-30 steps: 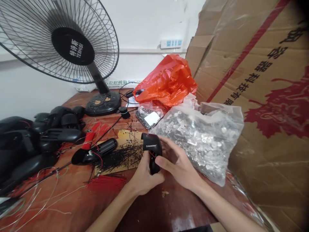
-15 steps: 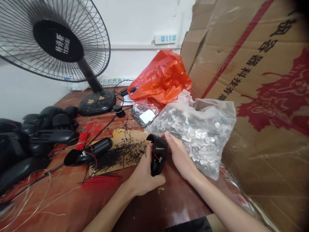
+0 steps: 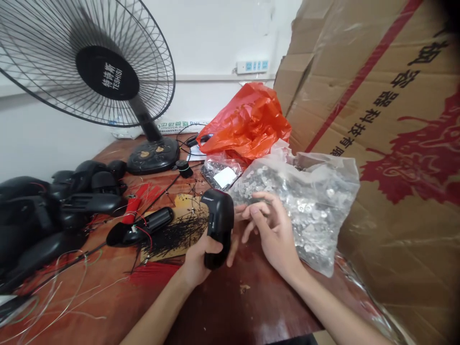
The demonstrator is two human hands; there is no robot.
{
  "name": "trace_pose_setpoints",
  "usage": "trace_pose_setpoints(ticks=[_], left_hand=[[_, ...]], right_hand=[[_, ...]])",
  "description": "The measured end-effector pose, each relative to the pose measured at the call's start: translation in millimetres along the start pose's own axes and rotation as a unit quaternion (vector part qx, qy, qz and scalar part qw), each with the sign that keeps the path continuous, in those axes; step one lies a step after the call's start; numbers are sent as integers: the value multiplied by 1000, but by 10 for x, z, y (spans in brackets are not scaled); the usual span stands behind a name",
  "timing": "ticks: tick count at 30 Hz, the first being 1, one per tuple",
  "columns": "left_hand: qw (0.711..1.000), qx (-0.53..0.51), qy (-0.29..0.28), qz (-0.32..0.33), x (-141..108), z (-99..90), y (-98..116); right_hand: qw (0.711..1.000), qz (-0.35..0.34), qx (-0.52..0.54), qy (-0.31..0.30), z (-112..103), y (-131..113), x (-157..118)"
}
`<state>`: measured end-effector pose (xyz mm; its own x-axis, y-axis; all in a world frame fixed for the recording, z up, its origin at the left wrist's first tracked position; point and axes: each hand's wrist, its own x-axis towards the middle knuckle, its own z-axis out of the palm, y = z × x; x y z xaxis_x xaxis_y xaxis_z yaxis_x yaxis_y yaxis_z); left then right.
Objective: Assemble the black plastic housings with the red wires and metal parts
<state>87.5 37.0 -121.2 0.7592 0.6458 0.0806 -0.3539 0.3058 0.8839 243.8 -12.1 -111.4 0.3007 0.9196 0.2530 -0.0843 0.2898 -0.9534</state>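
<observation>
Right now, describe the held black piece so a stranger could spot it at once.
From the big cardboard box on the right, go left to the cloudy bag. Just left of it, the left hand holds the black piece roughly upright. Unlike the black parts lying farther left, it is in a hand and shows small white lettering near its top.

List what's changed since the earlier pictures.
The left hand has turned the casing and shifted it slightly left: its open side showed before, and now its closed outer side does. The right hand, against the casing a second ago, has moved right, fingers curled; whether a fingertip still touches is unclear. The left hand's hold, fan, red bag and clear bag stayed.
</observation>
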Motion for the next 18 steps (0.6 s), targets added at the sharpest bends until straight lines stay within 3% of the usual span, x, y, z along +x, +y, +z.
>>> trace_pose_setpoints(ticks=[6, 18], left_hand=[[992, -119, -27, -35, 20, -21, 127], [988, -152, -21, -6, 22, -46, 116]], right_hand=[[997, -29, -21, 67, 3, -30, 3], [997, -26, -36, 65, -6, -8, 12]])
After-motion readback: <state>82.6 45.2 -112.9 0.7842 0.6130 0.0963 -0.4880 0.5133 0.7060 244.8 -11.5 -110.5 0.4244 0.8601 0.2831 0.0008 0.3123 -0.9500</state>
